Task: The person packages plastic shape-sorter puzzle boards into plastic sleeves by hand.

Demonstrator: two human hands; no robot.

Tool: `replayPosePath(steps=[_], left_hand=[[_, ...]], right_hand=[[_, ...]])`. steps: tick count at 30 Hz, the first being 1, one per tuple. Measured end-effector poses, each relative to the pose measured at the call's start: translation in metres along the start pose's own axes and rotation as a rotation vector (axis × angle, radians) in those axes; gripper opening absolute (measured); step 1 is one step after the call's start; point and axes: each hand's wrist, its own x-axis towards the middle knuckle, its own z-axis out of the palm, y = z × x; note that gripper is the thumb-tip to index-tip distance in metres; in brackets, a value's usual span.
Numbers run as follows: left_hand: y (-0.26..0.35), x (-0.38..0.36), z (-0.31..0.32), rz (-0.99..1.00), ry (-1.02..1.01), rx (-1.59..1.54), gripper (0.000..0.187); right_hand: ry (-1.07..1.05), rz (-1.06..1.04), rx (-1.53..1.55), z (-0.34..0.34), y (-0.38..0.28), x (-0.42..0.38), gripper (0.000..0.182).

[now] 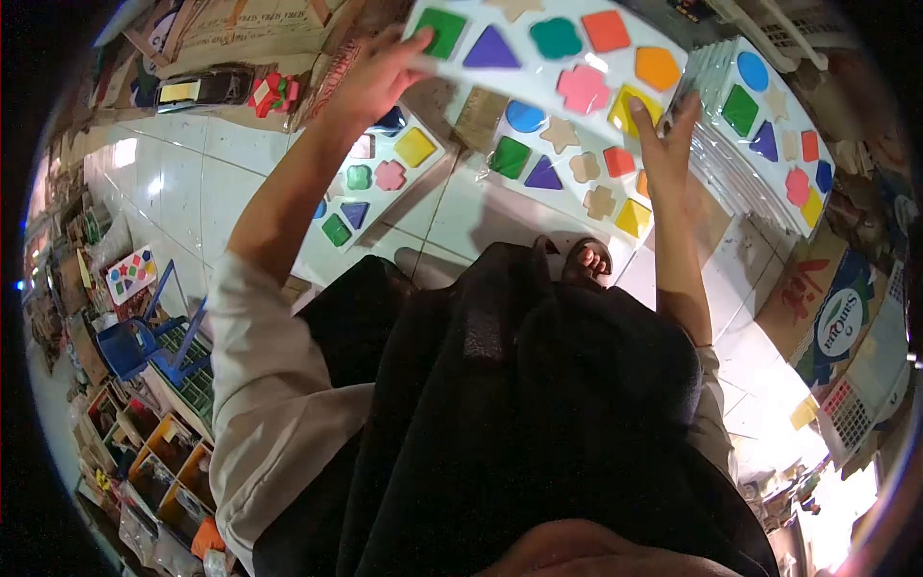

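Observation:
A white shape puzzle board (pixel 524 67) in clear plastic, with coloured shapes on it, is held up at the top of the view. My left hand (pixel 380 72) is closed on its left edge, fingertips by the green shape. At the lower right corner, my right hand (pixel 665 139) grips it with the thumb on the face near the yellow shape; some fingers are hidden or blurred. Below it lies another shape puzzle board (pixel 567 168), partly covered. To the left is a further board (pixel 377 183), and to the right stands a stack of wrapped boards (pixel 760 139).
White floor tiles (pixel 447 212) lie around my sandalled foot (pixel 586 262). A cardboard box (pixel 832 313) stands at right. At left are a blue plastic chair (pixel 130 346), orange-edged compartments (pixel 159 447) and a small puzzle board (pixel 132 276). Cardboard (pixel 240 43) and a red object (pixel 274 94) sit at upper left.

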Motion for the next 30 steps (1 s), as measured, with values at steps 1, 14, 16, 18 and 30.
replayPosePath(steps=[1,14,16,18,30], left_hand=[[0.013,-0.033,0.009,-0.021,0.025,0.073,0.027],[-0.042,-0.201,-0.052,-0.263,0.266,-0.136,0.023],[-0.05,-0.214,-0.058,-0.249,0.284,-0.129,0.022],[-0.055,-0.218,-0.059,-0.221,0.276,-0.183,0.023],[-0.037,-0.253,-0.138,0.066,0.234,0.211,0.11]], right_hand=[[0.059,-0.055,-0.027,0.001,-0.021,-0.007,0.093],[-0.11,-0.487,-0.602,0.025,-0.062,-0.04,0.079],[-0.703,-0.24,-0.502,0.029,-0.072,-0.036,0.078],[-1.037,-0.149,-0.336,0.043,-0.056,-0.025,0.073],[-1.659,0.632,0.083,0.11,-0.061,-0.061,0.052]])
